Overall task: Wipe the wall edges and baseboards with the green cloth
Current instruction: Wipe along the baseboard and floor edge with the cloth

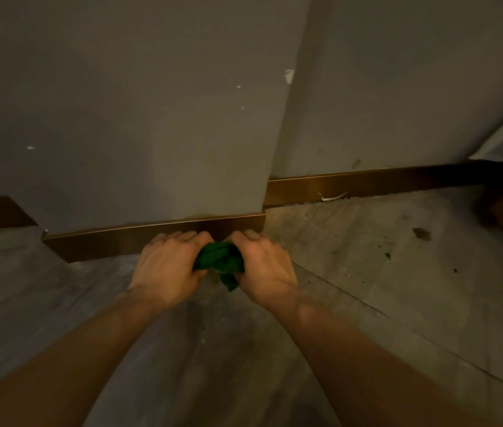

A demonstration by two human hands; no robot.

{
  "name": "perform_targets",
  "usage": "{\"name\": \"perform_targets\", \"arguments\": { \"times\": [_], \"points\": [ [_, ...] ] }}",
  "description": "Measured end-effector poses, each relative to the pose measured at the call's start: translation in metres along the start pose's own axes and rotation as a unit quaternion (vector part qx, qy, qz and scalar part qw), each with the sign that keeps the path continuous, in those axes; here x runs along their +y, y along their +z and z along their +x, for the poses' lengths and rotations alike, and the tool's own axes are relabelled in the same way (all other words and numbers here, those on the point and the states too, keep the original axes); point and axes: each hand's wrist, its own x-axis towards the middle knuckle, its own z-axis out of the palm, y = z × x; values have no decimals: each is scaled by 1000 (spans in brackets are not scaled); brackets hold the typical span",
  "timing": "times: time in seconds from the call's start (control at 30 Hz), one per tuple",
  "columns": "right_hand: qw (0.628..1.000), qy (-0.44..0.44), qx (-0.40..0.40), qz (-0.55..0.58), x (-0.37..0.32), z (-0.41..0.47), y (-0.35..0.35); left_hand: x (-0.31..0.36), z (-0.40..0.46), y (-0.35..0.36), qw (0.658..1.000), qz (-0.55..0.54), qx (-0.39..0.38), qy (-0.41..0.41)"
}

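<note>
green cloth (220, 262): mostly hidden between left hand (170, 266) and right hand (264, 266); fingertips curled out of sight | lower-frame forearms cut off | right-edge dark object: perhaps furniture

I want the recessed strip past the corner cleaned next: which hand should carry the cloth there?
Probably the right hand: it already grips the green cloth and sits nearest the corner, with that baseboard on its side.

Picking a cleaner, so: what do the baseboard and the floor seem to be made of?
Baseboard: looks like brushed metal or a metallic laminate in bronze-brown, going by its satin sheen and bright top edge; the picture cannot settle which. Floor: grey matt tile or stone, with a thin joint line and mottled stains.
</note>
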Motion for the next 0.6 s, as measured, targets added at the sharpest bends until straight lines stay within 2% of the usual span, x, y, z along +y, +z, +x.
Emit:
{"name": "perform_targets", "arguments": {
  "times": [0.27,0.6],
  "points": [
    [997,16,79,-16,47,-2,-76,69,63,-37,999,26,14,30],
    [981,54,179,-50,103,-24,-209,185,142,-112,993,36,36,104]
  ]
}}
